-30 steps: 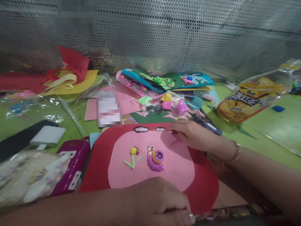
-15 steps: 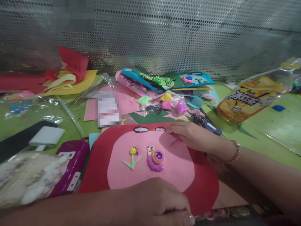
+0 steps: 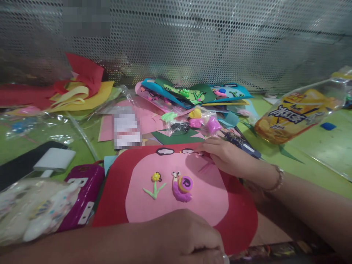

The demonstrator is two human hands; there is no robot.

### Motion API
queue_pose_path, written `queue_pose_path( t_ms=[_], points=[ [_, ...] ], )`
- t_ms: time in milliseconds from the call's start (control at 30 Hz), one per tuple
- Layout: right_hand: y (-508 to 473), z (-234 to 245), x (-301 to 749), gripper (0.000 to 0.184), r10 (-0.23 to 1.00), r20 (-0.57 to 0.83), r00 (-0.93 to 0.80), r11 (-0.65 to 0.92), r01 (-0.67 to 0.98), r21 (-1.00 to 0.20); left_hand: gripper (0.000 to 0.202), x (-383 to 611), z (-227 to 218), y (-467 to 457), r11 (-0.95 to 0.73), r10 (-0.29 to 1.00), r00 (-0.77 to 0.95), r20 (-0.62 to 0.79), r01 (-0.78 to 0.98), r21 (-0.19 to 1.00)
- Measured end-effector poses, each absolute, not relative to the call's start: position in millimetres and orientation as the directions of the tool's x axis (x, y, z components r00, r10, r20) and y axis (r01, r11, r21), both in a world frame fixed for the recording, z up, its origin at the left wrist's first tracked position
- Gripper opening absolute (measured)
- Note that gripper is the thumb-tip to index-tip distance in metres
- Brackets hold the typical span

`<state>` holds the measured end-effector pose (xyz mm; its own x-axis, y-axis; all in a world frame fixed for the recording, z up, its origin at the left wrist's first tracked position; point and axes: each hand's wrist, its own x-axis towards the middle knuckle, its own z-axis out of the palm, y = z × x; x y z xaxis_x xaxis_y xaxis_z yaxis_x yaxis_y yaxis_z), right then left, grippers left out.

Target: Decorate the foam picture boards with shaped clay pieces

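Observation:
A red card (image 3: 115, 190) with a rounded pink sheet (image 3: 165, 165) on it lies before me. Clay figures sit on the pink: a purple snail (image 3: 183, 189) and a yellow flower (image 3: 156, 178) with a green stem. Along the top edge are white clay clouds (image 3: 165, 151) outlined in black. My right hand (image 3: 224, 154) rests at the card's upper right, its fingers drawn together over a small pale piece beside the right-hand cloud; whether they grip it is hidden. My left hand (image 3: 195, 238) lies curled across the lower edge, fingertips mostly out of sight.
Bags of coloured clay (image 3: 195, 123) and finished clay pictures (image 3: 189, 93) lie behind the card. A tilted tea bottle (image 3: 294, 115) is at right. On the left are a purple case (image 3: 84, 190), a white charger (image 3: 55, 159) and coloured paper (image 3: 85, 73). A perforated metal panel (image 3: 176, 44) stands behind.
My right hand has shifted very slightly right at the card's top edge, showing a little more of the pale piece by its fingertips. My left hand stays nearly still.

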<state>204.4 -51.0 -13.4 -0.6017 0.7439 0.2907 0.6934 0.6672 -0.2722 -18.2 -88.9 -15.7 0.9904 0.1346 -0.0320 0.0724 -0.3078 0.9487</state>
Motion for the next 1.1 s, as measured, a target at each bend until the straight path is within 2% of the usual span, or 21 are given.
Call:
queue_pose_path(
  t_ms=[133,300,500,667,800,1100],
  points=[
    [-51.0,-14.4,205.0,0.036,0.740,0.267,-0.617,0.672,0.687,-0.277,0.024,-16.5,-16.7,-85.9,-0.318,0.130,0.991,-0.030,0.070,0.945],
    [-50.7,-15.1,206.5,0.038,0.753,0.279,-0.596,0.658,0.698,-0.284,0.023,-13.8,-19.4,-79.3,-0.329,0.010,1.000,-0.007,0.010,0.944],
    [-51.5,-13.1,205.1,0.039,0.762,0.274,-0.586,0.646,0.715,-0.267,0.025,-14.2,-20.9,-82.9,-0.312,0.079,0.997,-0.006,0.030,0.950],
    [-51.6,-13.1,206.4,0.044,0.764,0.256,-0.592,0.645,0.712,-0.279,0.025,-14.0,-22.8,-80.4,-0.317,-0.010,0.999,0.041,-0.042,0.947],
    [-52.0,-13.9,207.1,0.040,0.785,0.305,-0.539,0.616,0.731,-0.295,0.029,-15.3,-18.8,-83.5,-0.353,0.109,0.994,-0.008,0.047,0.934],
    [-52.5,-15.2,206.0,0.041,0.787,0.305,-0.537,0.613,0.739,-0.279,0.029,-17.7,-13.3,-88.6,-0.330,0.125,0.992,-0.024,0.064,0.942]
  ],
)
